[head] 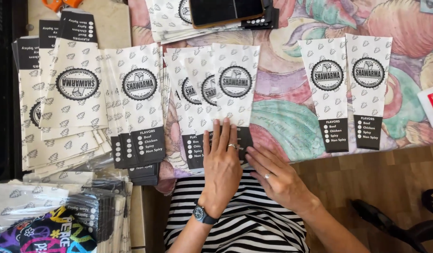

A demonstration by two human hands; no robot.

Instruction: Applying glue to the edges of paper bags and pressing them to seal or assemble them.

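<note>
We pressed our left hand [222, 161] flat, fingers spread, on the dark end of the top paper food sleeve [235, 93] in a fanned stack on the floral tablecloth [284, 93]; our right hand [277, 175], open too, touched its corner beside it.

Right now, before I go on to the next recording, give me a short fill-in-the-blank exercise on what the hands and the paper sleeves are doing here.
1. The left hand lies flat on a fanned stack of paper sleeves and wears a ____ on its wrist.
2. To the right, ____ single sleeves lie side by side on the flowered tablecloth.
3. The right hand touches the stack's dark ____ end.
4. The person's shirt is ____.

Missing words: watch; two; bottom; striped
</note>
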